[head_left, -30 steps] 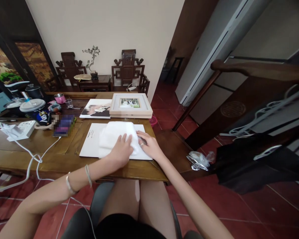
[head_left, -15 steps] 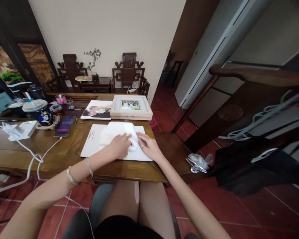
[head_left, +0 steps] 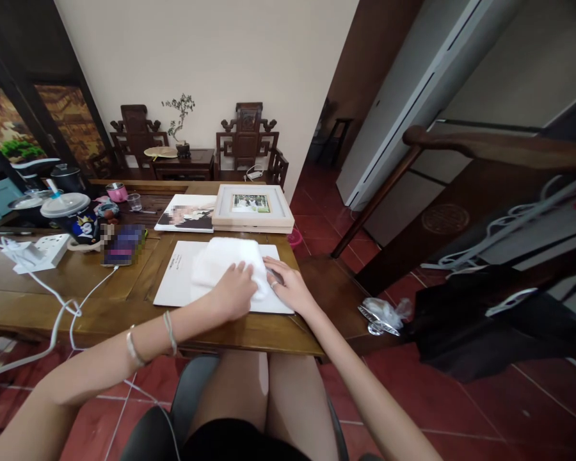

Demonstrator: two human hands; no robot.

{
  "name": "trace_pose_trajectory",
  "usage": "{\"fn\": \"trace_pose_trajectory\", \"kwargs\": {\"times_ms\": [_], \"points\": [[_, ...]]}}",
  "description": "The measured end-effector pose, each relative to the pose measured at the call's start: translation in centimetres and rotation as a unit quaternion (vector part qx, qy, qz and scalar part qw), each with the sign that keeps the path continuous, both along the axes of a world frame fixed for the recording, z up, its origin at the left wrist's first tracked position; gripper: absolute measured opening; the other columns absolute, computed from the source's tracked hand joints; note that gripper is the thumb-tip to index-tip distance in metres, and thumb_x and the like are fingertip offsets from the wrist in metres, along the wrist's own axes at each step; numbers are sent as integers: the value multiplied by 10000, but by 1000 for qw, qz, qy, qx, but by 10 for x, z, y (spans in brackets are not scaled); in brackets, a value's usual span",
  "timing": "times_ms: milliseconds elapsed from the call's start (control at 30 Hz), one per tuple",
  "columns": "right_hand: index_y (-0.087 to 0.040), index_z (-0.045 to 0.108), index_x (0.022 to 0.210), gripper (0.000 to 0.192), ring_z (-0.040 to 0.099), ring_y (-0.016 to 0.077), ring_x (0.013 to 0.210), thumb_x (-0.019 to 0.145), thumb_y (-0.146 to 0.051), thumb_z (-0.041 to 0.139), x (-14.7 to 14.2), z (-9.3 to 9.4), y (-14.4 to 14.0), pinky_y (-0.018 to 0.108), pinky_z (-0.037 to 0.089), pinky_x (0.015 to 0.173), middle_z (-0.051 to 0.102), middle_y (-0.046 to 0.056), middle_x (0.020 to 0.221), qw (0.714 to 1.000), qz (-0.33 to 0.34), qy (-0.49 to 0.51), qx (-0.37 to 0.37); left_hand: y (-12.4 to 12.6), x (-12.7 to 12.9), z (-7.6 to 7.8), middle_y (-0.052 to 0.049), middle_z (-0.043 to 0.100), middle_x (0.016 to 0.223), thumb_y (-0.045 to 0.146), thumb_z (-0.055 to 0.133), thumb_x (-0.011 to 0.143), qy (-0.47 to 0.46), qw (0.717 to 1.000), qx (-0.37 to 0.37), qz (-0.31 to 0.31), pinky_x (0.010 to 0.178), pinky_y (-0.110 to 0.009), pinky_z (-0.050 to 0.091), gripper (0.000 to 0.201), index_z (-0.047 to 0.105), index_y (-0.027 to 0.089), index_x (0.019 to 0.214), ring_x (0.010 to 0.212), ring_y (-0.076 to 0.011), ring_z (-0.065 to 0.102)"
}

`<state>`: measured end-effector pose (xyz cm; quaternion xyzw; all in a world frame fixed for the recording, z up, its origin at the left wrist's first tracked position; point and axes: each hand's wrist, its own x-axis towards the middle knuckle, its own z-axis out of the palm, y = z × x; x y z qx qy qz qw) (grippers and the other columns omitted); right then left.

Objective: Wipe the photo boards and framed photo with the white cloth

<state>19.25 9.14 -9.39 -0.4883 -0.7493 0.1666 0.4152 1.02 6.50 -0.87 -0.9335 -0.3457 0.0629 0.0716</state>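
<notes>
A folded white cloth (head_left: 225,253) lies on a flat white panel (head_left: 166,288) with small dark print near its left side. My left hand (head_left: 235,291), with two bangles on the forearm, has its fingers curled into the cloth's near right part and presses it onto the panel. Along the panel's right side rests my right hand (head_left: 290,285), fingers stretched toward the cloth's right edge and a ring on one of them. Beneath its palm there is a dark grey patch that I cannot make out.
Behind the panel lie a light wooden picture frame (head_left: 254,218) and a printed photo board (head_left: 182,221). Further left are a phone (head_left: 125,246) on a cable, a lidded cup (head_left: 70,208) and a white power strip (head_left: 48,253). A wooden chair (head_left: 441,211) stands at the right.
My left hand has shifted slightly right and toward me, and the cloth's near right part has moved with it. My right hand stays at the panel's right side.
</notes>
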Motion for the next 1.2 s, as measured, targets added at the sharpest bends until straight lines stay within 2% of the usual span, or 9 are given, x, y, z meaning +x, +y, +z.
{"fn": "trace_pose_trajectory", "kwargs": {"times_ms": [133,233,433,567,633,800,967,1100,1200], "points": [[-183,681,1125,345,538,243,1235,849,-215,477,0,0,0,459,395,1079,641,117,1242,1000,2,0,8,-62,-9,4,-221,434,1419,200,547,827,43,998,-5,-40,1011,-486,390,279,706,104,1035,1294,-391,428],[-186,683,1122,340,537,249,1235,847,-221,485,0,0,-1,468,394,1079,639,118,1246,1000,5,5,7,-71,-12,7,-201,434,1429,191,529,842,32,998,-19,-41,1012,-461,405,280,701,119,1052,1313,-367,417],[-201,690,1102,321,547,256,1224,845,-241,502,0,-1,0,469,405,1068,646,111,1236,1000,1,12,5,10,-10,10,-205,462,1403,85,486,816,-26,998,-59,17,1007,-427,421,293,671,67,1043,1245,-323,496],[-196,683,1111,320,544,255,1228,852,-255,504,1,0,0,478,390,1078,638,115,1248,1000,2,11,-2,66,-17,9,-160,617,1213,39,443,842,-51,996,-55,39,951,-328,462,278,655,77,1018,1082,-235,604],[-186,680,1115,324,538,249,1235,854,-256,502,1,0,-1,470,384,1084,633,121,1254,1000,1,11,-6,82,-28,10,-132,653,1107,84,454,894,-60,995,-53,53,927,-342,479,230,640,85,1029,1036,-222,612],[-201,689,1105,315,541,247,1232,849,-258,514,0,1,-1,466,390,1083,639,105,1250,1000,2,25,-10,90,-68,11,-92,579,1191,326,559,924,-63,993,-54,79,852,-422,522,316,554,156,1190,1011,-216,603],[-205,689,1106,312,541,240,1232,849,-251,519,-1,0,-1,459,392,1083,642,98,1246,1000,3,28,-2,43,-91,9,-188,516,1360,4,422,814,-49,991,-66,104,1056,-431,388,281,669,71,927,1272,-291,479],[-203,689,1107,311,547,241,1225,851,-242,518,0,-1,-2,472,387,1087,643,100,1243,1000,0,22,1,-30,-98,18,-130,338,1505,-37,375,738,-19,991,-108,73,1128,-482,280,363,686,105,864,1428,-264,232],[-227,690,1109,308,548,241,1224,846,-240,530,0,-1,-2,476,386,1088,647,77,1241,1000,-1,23,0,-68,-103,28,-63,306,1528,-34,398,703,-8,984,-165,73,1148,-438,271,372,692,138,853,1430,-237,224]]}}
